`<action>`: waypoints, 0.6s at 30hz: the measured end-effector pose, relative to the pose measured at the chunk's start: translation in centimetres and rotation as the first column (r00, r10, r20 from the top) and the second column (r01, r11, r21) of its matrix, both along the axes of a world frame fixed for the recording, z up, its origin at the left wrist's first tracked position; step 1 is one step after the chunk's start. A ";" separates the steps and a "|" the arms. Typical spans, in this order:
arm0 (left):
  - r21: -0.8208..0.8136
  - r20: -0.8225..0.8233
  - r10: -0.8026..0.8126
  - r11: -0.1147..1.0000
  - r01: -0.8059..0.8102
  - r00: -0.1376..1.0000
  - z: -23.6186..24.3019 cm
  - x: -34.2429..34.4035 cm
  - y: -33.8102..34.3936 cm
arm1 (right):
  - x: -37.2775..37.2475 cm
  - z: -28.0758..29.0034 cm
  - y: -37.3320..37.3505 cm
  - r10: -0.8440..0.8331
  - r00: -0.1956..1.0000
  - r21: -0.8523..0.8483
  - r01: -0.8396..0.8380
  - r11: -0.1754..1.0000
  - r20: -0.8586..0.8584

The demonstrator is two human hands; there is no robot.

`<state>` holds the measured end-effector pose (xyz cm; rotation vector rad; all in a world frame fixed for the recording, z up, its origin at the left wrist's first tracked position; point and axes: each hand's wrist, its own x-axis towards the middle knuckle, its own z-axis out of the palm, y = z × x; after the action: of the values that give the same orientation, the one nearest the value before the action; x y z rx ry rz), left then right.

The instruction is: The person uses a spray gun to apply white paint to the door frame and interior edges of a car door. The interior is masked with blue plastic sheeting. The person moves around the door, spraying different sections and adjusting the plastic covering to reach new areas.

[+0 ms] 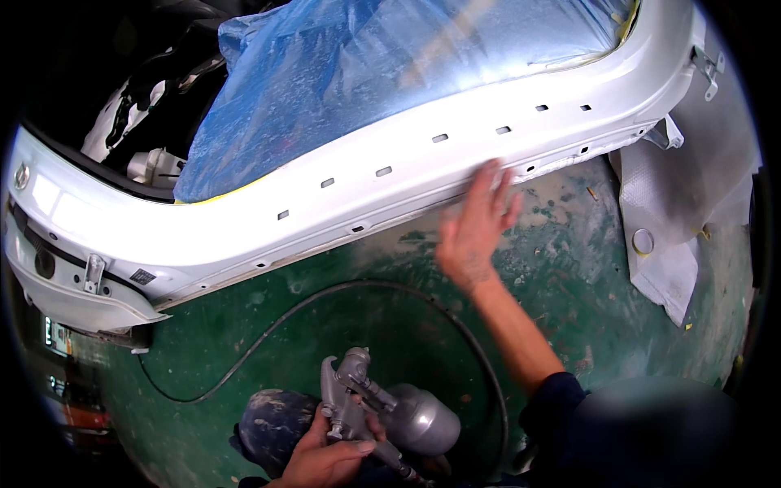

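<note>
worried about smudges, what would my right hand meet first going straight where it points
The right hand would likely meet the white car sill first; fingertips overlap it, though depth is unclear.

The left hand (325,465) was curled in a grip, thumb (355,448) stretched sideways; the right hand (476,228), blurred, reached forward on a bare forearm (521,335), fingers (483,180) loosely spread.

Glare is cast at left on the white panel (350,199); the right hand (476,232) is blurred, probably by motion; margins are darkened and bowed.
</note>
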<state>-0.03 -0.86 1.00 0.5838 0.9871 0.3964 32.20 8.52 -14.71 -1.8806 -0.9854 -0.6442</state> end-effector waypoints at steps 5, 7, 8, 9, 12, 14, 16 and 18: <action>-0.009 -0.047 -0.012 1.000 0.012 0.999 0.0 0.5 0.4 | -8.8 -1.1 -0.1 0.561 0.810 -0.195 -0.530 0.825 0.173; 0.010 -0.030 -0.012 1.000 0.013 0.999 0.0 0.8 0.2 | -9.2 1.1 -2.3 0.609 0.793 -0.080 -0.605 0.792 0.037; 0.030 -0.012 -0.011 0.999 0.012 1.000 0.0 1.0 0.1 | -8.5 2.0 -3.7 0.649 0.759 -0.010 -0.650 0.760 -0.062; 0.054 0.007 -0.018 0.998 0.017 1.000 0.1 1.2 0.0 | -7.9 2.0 -5.3 0.684 0.688 0.059 -0.693 0.718 -0.245; 0.064 0.082 -0.073 0.996 0.067 0.994 0.4 2.3 0.1 | -7.6 2.6 -11.1 0.726 0.401 0.239 -0.761 0.604 -0.559; 0.095 0.088 -0.076 0.993 0.068 0.993 0.7 3.6 -0.2 | -8.6 5.1 -14.8 0.772 0.216 0.322 -0.817 0.477 -0.597; 0.119 0.108 -0.124 0.987 0.111 0.986 0.9 5.2 -0.8 | -9.7 6.6 -17.6 0.731 0.036 0.316 -0.886 0.339 -0.682; 0.149 0.124 -0.191 0.974 0.172 0.974 0.8 6.3 -1.5 | -10.4 9.0 -19.4 0.675 0.160 0.159 -0.909 0.385 -0.720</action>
<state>6.26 -2.36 1.78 0.7558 0.7704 0.3383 21.78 -10.88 -5.72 -1.2606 -1.3943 0.9370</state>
